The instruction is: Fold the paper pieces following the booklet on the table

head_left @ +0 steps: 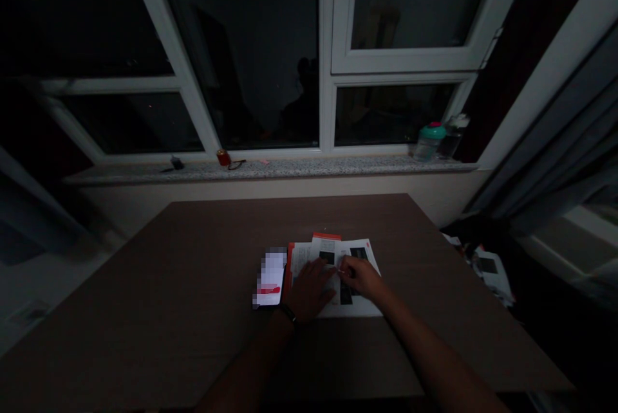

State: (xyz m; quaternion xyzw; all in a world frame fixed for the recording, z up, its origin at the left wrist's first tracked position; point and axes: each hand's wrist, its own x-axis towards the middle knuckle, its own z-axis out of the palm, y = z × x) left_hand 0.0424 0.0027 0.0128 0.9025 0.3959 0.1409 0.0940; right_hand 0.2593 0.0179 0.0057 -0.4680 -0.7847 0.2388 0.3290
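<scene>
An open booklet [360,307] with printed pages and red edges lies on the brown table [193,336]. My left hand [311,291] rests flat on its left part, fingers spread, a dark band on the wrist. Over the right page, close to the left fingertips, my right hand [356,273] is closed in a pinch; a small pale bit shows at its fingertips, too small to name. A narrow paper strip [324,246] with a red top edge lies across the pages. Left of the booklet is a lit phone [271,276], its screen partly pixelated.
Behind the table, a speckled windowsill [299,168] holds a small red object [223,157], a dark small item [176,162], a teal-lidded container [429,141] and a clear bottle [452,136]. Papers [492,275] lie beyond the table's right edge. The room is dim.
</scene>
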